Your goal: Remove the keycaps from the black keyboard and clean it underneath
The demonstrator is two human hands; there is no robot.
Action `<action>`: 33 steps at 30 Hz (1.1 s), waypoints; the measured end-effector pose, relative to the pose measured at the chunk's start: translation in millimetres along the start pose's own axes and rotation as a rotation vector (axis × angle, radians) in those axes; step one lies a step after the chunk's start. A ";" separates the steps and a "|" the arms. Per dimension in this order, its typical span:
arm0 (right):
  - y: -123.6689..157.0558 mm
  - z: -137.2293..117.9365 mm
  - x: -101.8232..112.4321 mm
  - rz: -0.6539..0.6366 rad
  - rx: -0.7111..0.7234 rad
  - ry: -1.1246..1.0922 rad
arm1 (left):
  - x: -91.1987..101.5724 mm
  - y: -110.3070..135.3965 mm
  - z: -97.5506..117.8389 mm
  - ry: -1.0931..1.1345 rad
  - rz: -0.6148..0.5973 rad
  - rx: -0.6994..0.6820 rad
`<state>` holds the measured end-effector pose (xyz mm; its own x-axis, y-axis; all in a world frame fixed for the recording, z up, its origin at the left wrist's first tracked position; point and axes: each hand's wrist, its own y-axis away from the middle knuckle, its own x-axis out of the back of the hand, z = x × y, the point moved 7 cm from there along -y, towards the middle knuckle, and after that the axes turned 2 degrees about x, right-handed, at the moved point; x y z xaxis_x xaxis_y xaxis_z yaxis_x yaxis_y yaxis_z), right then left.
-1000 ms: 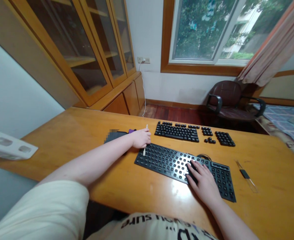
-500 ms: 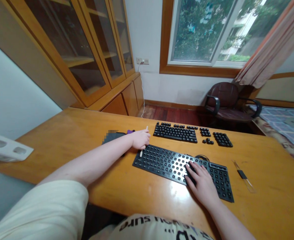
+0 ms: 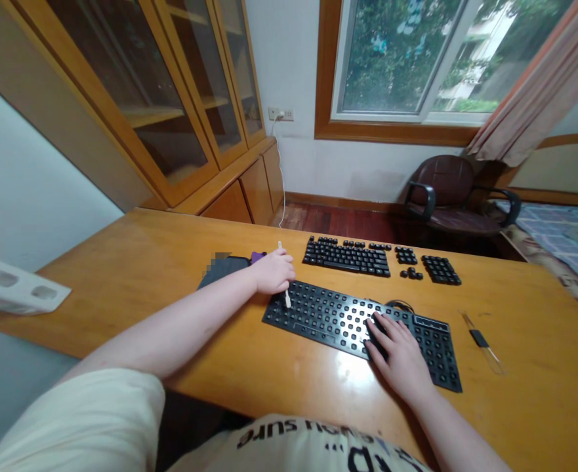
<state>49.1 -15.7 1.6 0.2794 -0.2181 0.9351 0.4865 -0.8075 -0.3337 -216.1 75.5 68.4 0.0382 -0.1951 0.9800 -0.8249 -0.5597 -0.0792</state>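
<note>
A black keyboard point(image 3: 318, 308) with its keycaps off lies at a slant on the desk, its bare key posts showing. My left hand point(image 3: 275, 271) is closed around a slim white brush-like stick point(image 3: 287, 296). The stick's wider lower end points down at the keyboard's left part; whether it touches is hard to tell. My right hand point(image 3: 399, 351) rests on the keyboard's right-hand half, fingers spread and holding nothing. Beyond the keyboard, the removed black keycaps point(image 3: 345, 257) sit in blocks that follow the keyboard's layout.
A wire keycap puller point(image 3: 479, 339) with a dark handle lies right of the keyboard. Behind my left forearm are a dark flat object point(image 3: 227, 265), partly pixelated, and a purple item point(image 3: 256, 257). A white object point(image 3: 23, 286) stands at the desk's left. A chair point(image 3: 449, 193) is beyond.
The stick's lower end has shifted right over the keyboard and its upper end has tipped left. My right hand stays in place on the keyboard.
</note>
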 end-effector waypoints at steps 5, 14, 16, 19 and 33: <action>-1.0 -4.8 4.1 -0.013 0.040 -0.013 | -5.6 2.2 37.5 0.068 -0.031 -0.127; 0.1 -3.5 2.1 -0.010 0.040 -0.021 | -17.1 3.5 43.9 0.086 -0.003 -0.133; -0.2 -3.6 2.6 -0.013 0.038 -0.024 | -20.0 2.5 42.8 0.055 -0.007 -0.142; -0.7 -4.3 3.9 -0.017 0.036 -0.023 | -25.5 -0.4 30.1 -0.028 -0.027 -0.105; -1.1 -5.6 4.4 -0.019 0.038 -0.012 | -5.7 -4.6 12.3 -0.023 0.007 -0.099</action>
<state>45.2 -18.8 6.7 0.2791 -0.1962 0.9400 0.5226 -0.7902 -0.3201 -205.6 69.3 61.0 0.0442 -0.2179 0.9750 -0.8768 -0.4763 -0.0667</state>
